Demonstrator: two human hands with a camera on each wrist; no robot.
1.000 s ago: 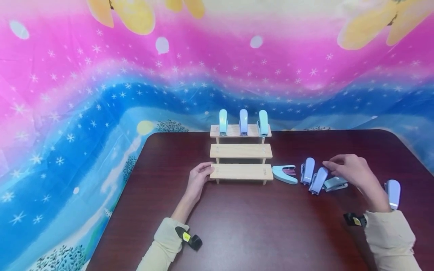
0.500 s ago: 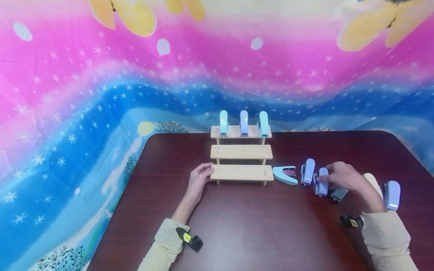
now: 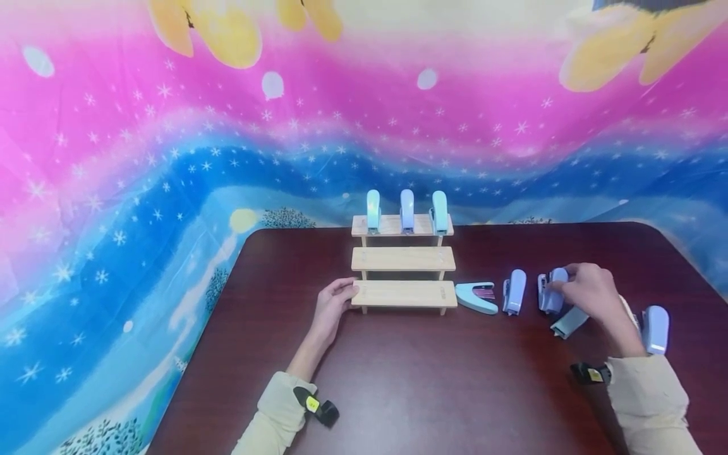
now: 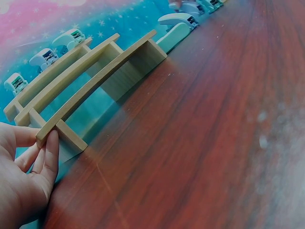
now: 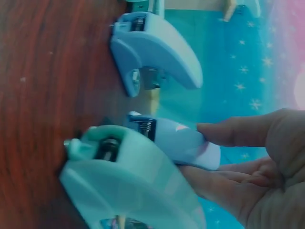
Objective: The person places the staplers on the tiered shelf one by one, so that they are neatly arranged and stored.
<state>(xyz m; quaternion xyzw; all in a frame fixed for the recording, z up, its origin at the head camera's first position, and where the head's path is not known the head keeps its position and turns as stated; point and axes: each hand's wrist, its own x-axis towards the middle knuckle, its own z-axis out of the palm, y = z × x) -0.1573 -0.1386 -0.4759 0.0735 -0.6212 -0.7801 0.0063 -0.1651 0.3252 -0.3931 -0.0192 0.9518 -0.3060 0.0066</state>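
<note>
My left hand [image 3: 330,309] grips the left end of the lowest step of a three-tier wooden display stand [image 3: 404,294], thumb on top and fingers beneath. With thumb and fingers, my right hand [image 3: 591,294] pinches the upper end of a purple stapler [image 3: 557,291] over the right side of the table. Just in front of it a mint stapler [image 3: 570,322] lies partly under that hand; it looms large in the right wrist view. Another purple stapler [image 3: 514,292] stands to the left. On the top tier stand a mint stapler [image 3: 373,212], a purple one [image 3: 406,212] and another mint one [image 3: 439,213].
Right beside the stand's lowest step, a light blue stapler [image 3: 476,299] lies on its side. Near my right wrist are a purple stapler [image 3: 656,330] and a cream-coloured object [image 3: 628,308], mostly hidden. A patterned cloth [image 3: 227,126] hangs behind the dark table [image 3: 409,392].
My right hand has taken hold of the purple stapler and moved it right and back, away from the other purple one. The mint stapler beneath has turned. My left hand stays on the stand.
</note>
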